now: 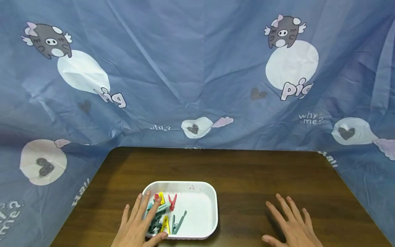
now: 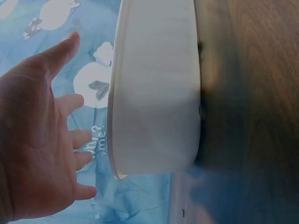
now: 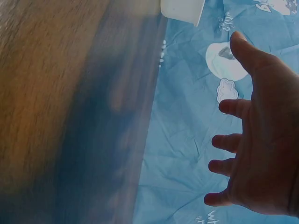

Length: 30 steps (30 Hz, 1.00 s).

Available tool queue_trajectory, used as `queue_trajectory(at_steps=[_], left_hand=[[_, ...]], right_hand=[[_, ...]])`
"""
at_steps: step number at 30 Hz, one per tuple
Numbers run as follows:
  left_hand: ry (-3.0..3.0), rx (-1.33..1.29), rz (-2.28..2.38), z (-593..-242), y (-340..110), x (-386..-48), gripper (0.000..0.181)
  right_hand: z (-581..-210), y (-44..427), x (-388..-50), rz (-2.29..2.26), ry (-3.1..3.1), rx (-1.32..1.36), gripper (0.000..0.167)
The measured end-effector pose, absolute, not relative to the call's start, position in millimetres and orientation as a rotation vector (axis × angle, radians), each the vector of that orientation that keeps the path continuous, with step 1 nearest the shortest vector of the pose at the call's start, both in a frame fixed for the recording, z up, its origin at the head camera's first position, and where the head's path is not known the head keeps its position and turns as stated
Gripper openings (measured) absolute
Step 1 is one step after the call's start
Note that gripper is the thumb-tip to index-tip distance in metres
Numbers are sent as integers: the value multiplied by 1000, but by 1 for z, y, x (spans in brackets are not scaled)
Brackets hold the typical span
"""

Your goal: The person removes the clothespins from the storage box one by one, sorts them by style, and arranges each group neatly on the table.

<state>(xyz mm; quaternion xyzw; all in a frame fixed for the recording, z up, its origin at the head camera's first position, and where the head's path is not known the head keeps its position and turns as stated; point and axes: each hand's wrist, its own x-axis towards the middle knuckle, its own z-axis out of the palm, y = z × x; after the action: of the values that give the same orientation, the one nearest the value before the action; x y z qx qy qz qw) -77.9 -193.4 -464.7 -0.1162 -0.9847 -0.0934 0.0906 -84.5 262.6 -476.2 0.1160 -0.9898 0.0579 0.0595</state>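
Fingers spread near a tray of clips, nothing held

A white tray (image 1: 200, 216) stands on the brown tabletop (image 1: 240, 178), left of the middle and near the person, with small clips (image 1: 163, 207) bunched in its left half. The left hand (image 1: 137, 224) hangs about the tray's left rim, fingers straight and spread, partly hiding the clips; the left wrist view shows it apart from the tray's wall. The right hand (image 1: 294, 228) hovers over the tabletop well to the right, its fingers likewise splayed and gripping nothing.

The step in hand looks like a poised pause, with no clip grasped. Taking one would call for the left fingers to dip past the rim and pinch; the red clip (image 1: 172, 203) and the grey-green clip (image 1: 180, 222), at the bunch's right side, seem easiest to single out.

No brand or label is readable on the tray or clips. The blue cloth (image 1: 197, 68) behind carries the writing: "pig" at far left, its first letter creased, and at far right, with "why me?" below the right one. Other lettering is partly folded or cut off.
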Motion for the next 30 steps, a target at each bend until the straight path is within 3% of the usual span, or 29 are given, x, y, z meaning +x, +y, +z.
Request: queue_trajectory(at_steps=[30], left_hand=[[-2960, -205, -470, -476, -212, -89, 89]], right_hand=[[-465, 239, -98, 276, -2908, 468, 82]])
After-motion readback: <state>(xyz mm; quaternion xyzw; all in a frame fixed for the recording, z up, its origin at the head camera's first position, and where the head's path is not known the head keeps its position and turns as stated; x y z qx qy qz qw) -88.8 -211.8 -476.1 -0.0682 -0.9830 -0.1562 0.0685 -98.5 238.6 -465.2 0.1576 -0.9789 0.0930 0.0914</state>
